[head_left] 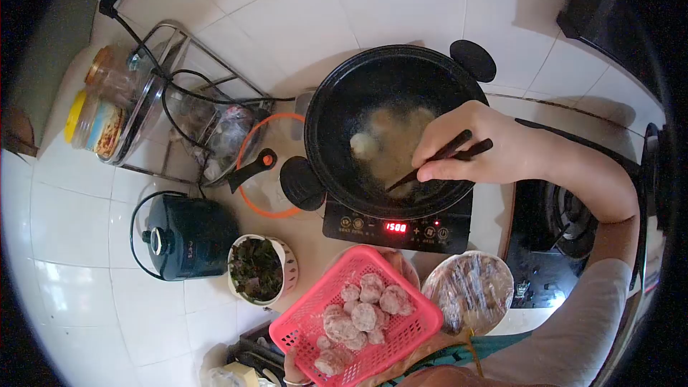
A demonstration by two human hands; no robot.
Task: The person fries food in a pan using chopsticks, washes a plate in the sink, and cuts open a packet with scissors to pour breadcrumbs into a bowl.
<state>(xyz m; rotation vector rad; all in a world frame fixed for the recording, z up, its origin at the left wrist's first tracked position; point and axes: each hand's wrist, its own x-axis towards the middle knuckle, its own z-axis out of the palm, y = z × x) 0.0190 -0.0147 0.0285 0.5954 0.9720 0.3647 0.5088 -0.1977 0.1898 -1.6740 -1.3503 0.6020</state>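
A pair of dark chopsticks [449, 155] is held in my right hand [479, 145], above the right side of a black wok [332, 100]. Their tips reach down into the cloudy liquid [390, 145], where a few pale pieces lie. At the bottom of the view, my left hand [294, 369] grips the rim of a pink basket [423, 324], tilted and holding several floured, lumpy pieces [363, 317]. Only part of that hand shows. Beneath the wok, an induction cooker [358, 229] shows a red 1500.
Left of the wok are an orange-rimmed glass lid [251, 197], a bowl of dark leaves [289, 272], a dark green cooker [204, 236] and a rack with jars [132, 145]. A plastic-wrapped dish [469, 290] and a gas stove [537, 258] stand at the right.
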